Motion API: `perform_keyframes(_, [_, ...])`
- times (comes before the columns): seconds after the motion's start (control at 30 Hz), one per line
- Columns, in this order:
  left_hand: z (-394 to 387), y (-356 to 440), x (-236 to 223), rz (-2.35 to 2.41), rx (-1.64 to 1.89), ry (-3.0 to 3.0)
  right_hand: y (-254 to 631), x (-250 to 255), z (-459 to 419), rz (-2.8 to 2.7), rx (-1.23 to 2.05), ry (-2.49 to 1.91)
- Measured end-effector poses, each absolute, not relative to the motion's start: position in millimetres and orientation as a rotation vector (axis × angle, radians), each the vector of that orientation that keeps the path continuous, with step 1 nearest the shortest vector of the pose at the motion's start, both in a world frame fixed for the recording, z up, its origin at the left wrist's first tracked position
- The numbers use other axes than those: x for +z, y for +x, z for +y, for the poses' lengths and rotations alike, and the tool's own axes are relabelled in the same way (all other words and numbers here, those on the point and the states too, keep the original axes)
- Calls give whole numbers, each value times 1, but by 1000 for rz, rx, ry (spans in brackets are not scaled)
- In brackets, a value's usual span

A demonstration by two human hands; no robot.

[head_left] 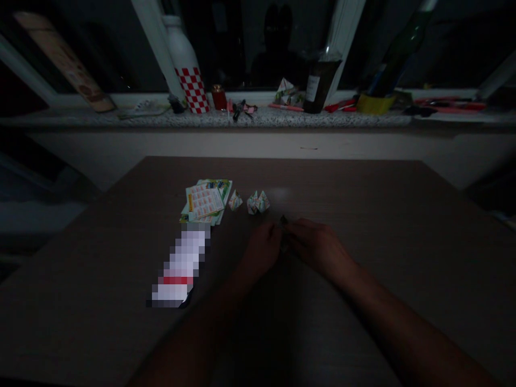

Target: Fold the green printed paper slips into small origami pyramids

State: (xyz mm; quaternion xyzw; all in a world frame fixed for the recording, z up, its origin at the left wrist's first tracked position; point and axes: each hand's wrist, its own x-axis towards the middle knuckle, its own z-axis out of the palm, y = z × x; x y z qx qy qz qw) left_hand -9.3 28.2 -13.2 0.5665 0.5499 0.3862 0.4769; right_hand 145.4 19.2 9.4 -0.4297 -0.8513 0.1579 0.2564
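Close together over the middle of the table, my left hand [265,244] and my right hand [316,240] both have their fingers closed. Between the fingertips is a small piece of folded paper [284,220], mostly hidden and very dark. Just beyond the hands sit small folded paper shapes [258,202] with pointed tips, side by side. Another pointed paper shape [235,200] stands to their left, next to a loose stack of printed paper sheets [205,202].
A phone with a blurred, lit screen [181,263] lies left of my hands on the brown table [100,258]. Along the speckled windowsill [149,117] stand a red-checked white bottle [189,70], a small red jar [219,98], a dark cup [320,83] and a green bottle [403,48].
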Motion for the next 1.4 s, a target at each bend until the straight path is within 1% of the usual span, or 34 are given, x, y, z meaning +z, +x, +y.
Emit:
perform_keyframes(0.4, [21, -10, -5, 1466, 806, 1695, 147, 10, 14, -2240, 503, -1101])
perform_keyframes(0.53, [20, -11, -4, 1526, 817, 1768, 146, 9, 13, -2200, 494, -1070])
perform_keyframes(0.63, [21, -13, -5, 1403, 855, 1681, 146, 10, 12, -2166, 491, -1055])
perform_keyframes(0.83, [23, -15, -3, 1050, 827, 1276, 152, 15, 11, -2121, 536, -1045])
perform_keyframes(1.13, [26, -16, -10, 941, 767, 990, 157, 19, 12, -2144, 604, -1025])
perform_keyframes(1.3, [26, -16, -7, 928, 754, 1019, 160, 19, 10, -2203, 626, -1021])
perform_keyframes(1.4, [25, -16, -7, 999, 746, 1134, 158, 19, 10, -2227, 600, -1019])
